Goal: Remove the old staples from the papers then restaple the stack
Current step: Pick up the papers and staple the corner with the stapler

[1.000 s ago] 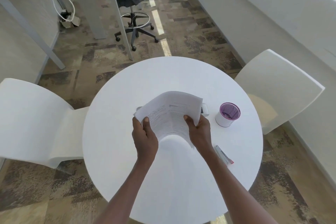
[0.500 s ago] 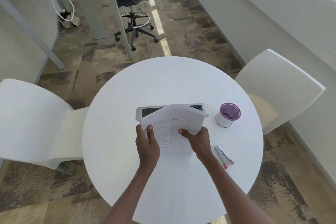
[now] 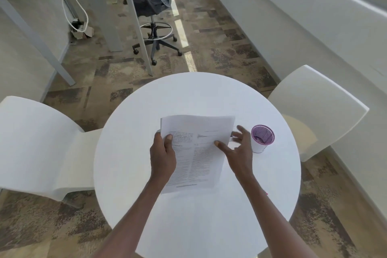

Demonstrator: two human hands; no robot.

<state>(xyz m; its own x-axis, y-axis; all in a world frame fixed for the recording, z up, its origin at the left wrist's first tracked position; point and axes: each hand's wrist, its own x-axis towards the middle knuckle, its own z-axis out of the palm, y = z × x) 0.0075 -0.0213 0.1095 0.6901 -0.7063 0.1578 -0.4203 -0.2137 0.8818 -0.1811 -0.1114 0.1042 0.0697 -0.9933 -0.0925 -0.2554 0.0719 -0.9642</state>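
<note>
A stack of printed white papers [image 3: 199,153] lies spread over the middle of the round white table [image 3: 199,94], text facing up. My left hand [image 3: 163,159] grips the stack's left edge, thumb on top near the upper corner. My right hand [image 3: 240,153] is open with fingers spread at the stack's right edge; its thumb rests on the paper and its fingers reach past the edge toward the cup. A pink sliver of a tool [image 3: 266,194] peeks out beside my right forearm; the rest is hidden. No staples can be made out.
A white cup with a purple mesh liner [image 3: 261,138] stands just right of my right hand. White chairs flank the table on the left [image 3: 31,142] and right [image 3: 314,107]. A black office chair [image 3: 155,6] and a desk stand beyond.
The curled, raised stack has been lowered and flattened onto the table. My right hand has let go of the paper's edge and opened toward the right.
</note>
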